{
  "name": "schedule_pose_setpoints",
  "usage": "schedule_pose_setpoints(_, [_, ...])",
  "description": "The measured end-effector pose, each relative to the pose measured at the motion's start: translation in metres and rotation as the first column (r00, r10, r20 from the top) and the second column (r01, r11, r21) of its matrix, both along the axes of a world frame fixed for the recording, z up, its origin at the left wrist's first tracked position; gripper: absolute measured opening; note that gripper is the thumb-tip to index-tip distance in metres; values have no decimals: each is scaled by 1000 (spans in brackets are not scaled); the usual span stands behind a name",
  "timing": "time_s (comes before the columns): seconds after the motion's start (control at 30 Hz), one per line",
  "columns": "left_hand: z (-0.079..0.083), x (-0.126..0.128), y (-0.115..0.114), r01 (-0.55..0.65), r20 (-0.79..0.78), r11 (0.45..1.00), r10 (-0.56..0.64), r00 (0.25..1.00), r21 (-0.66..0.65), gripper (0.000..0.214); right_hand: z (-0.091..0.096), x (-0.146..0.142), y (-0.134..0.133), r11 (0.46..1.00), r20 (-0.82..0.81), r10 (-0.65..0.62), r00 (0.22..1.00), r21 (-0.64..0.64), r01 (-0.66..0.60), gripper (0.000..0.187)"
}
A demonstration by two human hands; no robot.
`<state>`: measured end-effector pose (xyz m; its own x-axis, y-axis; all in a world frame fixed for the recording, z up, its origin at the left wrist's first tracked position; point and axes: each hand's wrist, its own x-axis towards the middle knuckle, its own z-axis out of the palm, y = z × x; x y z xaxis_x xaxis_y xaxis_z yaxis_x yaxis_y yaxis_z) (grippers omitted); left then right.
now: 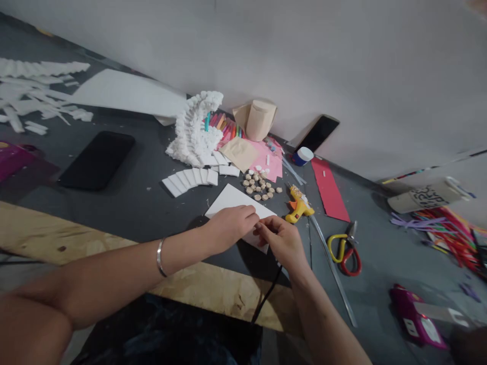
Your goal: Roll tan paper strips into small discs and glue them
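Observation:
A white foam sheet point(234, 203) lies on the dark grey tabletop point(152, 213) in front of me. My left hand point(230, 228), with a silver bangle point(160, 257) on its wrist, presses on the sheet's near edge. My right hand point(279, 243) pinches the same sheet at its right side, close to the left fingertips. A yellow hot glue gun point(300, 204) lies just beyond my right hand. Small round wooden discs point(258, 185) and white foam squares point(188, 178) sit beyond the sheet.
A black phone point(97, 160) lies to the left, and another point(318, 133) leans by the wall. Scissors point(344, 248), a long metal ruler point(331, 268), red card point(329, 190), a foam sculpture point(194, 132) and coloured strips point(445, 238) surround my hands. A black cord point(268, 294) runs below my right wrist.

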<state>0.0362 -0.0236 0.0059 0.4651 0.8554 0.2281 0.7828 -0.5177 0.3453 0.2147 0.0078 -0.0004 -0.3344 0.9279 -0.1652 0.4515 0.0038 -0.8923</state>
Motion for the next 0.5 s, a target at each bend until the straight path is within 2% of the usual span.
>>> schedule_pose_setpoints(0.07, [-4, -2, 3, 0, 215, 1000, 3, 977, -14, 15, -2, 2, 2, 999, -64, -2, 998, -38, 0, 32])
schedule_pose_setpoints(0.13, [-5, -4, 6, 12, 413, 1000, 0, 911, -26, 12, -2, 3, 3, 993, -171, 5, 985, -115, -25, 32])
schedule_pose_setpoints(0.23, [-4, -6, 7, 48, 583, 998, -18, 812, -37, 11, 1, 5, 4, 966, -320, 18, 947, -237, -99, 33])
schedule_pose_setpoints(0.3, [-3, -7, 7, 76, 632, 997, -40, 774, -31, 11, 3, 5, 4, 949, -361, 13, 932, -290, -126, 33])
schedule_pose_setpoints(0.37, [-2, -8, 7, 96, 637, 995, -67, 768, -10, 12, 5, 5, 4, 939, -366, 6, 931, -317, -130, 33])
schedule_pose_setpoints(0.5, [-4, -9, 8, 72, 559, 997, -79, 826, 34, 15, 7, 5, 5, 944, -339, 6, 941, -308, -117, 31])
